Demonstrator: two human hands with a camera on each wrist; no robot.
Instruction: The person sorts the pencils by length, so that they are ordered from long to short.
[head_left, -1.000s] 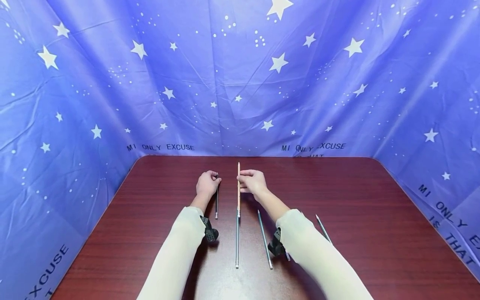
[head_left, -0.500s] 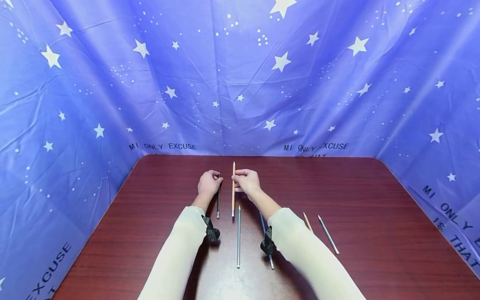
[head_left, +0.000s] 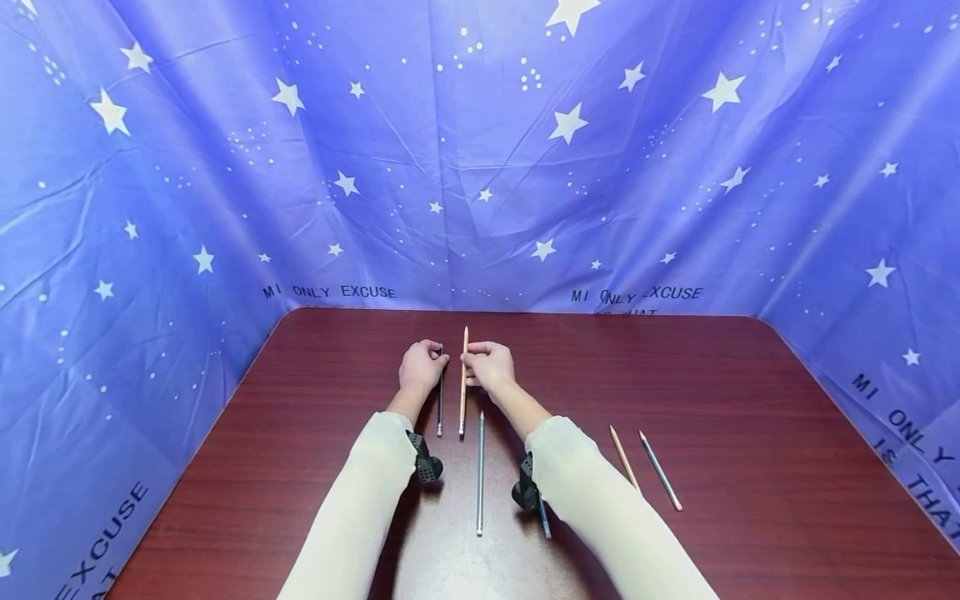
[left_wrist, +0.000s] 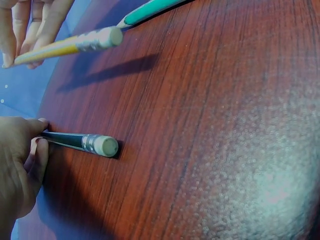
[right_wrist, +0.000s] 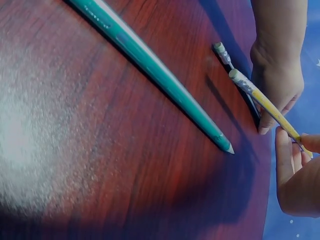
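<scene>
My left hand (head_left: 420, 367) pinches a dark pencil (head_left: 440, 408) near its far end. The white eraser of that pencil (left_wrist: 106, 146) points back toward me, close to the tabletop. To the right, my right hand (head_left: 491, 365) pinches a yellow pencil (head_left: 462, 408) between thumb and fingers, tip away from me. Its shadow falls apart from it in the left wrist view, so it is raised off the table. The two pencils run nearly side by side with a small gap. Nearer to me lies a green pencil (head_left: 481, 475), also large in the right wrist view (right_wrist: 155, 75).
A blue pencil (head_left: 546, 525) lies partly hidden beneath the right sleeve. Farther right are a wood-coloured pencil (head_left: 622, 454), partly covered by the sleeve, and a grey-blue pencil (head_left: 660, 471). The reddish-brown table (head_left: 315, 467) meets a starry blue curtain (head_left: 420, 167) at its back and sides.
My right hand has carried the yellow pencil left, from over the green pencil's tip to beside the dark pencil. The left hand has stayed nearly still. The right sleeve now uncovers more of the right-hand pencils.
</scene>
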